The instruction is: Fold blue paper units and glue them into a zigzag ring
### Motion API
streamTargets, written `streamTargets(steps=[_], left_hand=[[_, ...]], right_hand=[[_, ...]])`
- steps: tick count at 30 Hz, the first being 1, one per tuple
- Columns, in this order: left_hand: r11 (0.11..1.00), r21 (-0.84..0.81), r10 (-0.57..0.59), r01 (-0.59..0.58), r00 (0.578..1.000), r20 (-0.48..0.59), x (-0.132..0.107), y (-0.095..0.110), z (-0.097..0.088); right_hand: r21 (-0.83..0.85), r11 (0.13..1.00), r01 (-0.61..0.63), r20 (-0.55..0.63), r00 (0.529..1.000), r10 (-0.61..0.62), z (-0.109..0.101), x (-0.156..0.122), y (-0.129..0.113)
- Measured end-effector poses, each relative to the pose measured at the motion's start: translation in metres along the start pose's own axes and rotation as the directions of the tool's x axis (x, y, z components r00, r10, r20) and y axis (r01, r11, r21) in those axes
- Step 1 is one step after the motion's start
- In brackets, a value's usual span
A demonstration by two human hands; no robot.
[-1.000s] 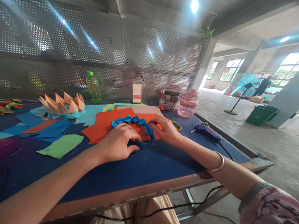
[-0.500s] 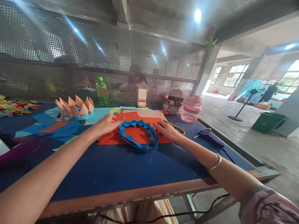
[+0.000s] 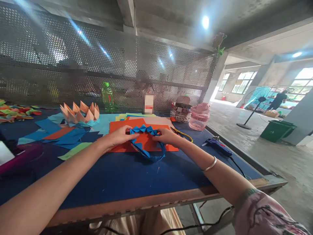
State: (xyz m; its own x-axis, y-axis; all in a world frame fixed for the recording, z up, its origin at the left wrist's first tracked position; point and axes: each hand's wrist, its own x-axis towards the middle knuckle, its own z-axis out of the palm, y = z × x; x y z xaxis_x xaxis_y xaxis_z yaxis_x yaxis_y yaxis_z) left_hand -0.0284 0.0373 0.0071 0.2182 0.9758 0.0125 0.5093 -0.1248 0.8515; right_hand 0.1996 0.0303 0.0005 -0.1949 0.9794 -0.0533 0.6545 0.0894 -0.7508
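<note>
A ring of folded blue paper (image 3: 146, 153) with pointed triangles along its edge rests over orange paper sheets (image 3: 117, 124) and the blue tabletop. My left hand (image 3: 119, 136) grips its left side, thumb inside the ring and fingers behind. On the opposite side, my right hand (image 3: 166, 136) pinches the ring between thumb and fingers. A peach paper crown of folded points (image 3: 80, 114) stands to the left on light blue paper.
Blue sheets (image 3: 66, 138) and a light green sheet (image 3: 73, 151) lie left. Behind stand a green bottle (image 3: 108, 99), a patterned basket (image 3: 180, 112) and a pink jug (image 3: 199, 117). Yellow-handled scissors (image 3: 184, 134) and a blue glue gun (image 3: 217, 146) lie right.
Both hands have closed inward onto the sides of the blue paper ring, which they stood beside before. The view has shifted slightly.
</note>
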Motion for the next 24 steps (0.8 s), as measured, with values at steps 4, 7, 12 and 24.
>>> streamTargets(steps=[4,7,12,24], left_hand=[[0.991,-0.133,0.005,-0.008,1.000,-0.020,-0.004,0.007,0.007],[0.986,-0.163,0.010,-0.018,0.999,-0.049,-0.006,0.010,0.011],[0.980,-0.197,0.001,-0.014,0.998,-0.065,-0.011,0.011,0.020],[0.996,-0.050,0.073,-0.070,0.995,0.065,-0.009,0.011,0.010]], right_hand=[[0.069,0.997,-0.023,-0.018,1.000,0.024,0.003,0.000,0.006],[0.123,0.992,-0.038,-0.015,0.999,0.040,0.003,-0.003,0.010],[0.175,0.984,-0.044,-0.014,0.999,0.047,-0.002,-0.010,0.009],[0.199,0.978,-0.070,-0.025,0.997,0.077,-0.011,-0.010,0.010]])
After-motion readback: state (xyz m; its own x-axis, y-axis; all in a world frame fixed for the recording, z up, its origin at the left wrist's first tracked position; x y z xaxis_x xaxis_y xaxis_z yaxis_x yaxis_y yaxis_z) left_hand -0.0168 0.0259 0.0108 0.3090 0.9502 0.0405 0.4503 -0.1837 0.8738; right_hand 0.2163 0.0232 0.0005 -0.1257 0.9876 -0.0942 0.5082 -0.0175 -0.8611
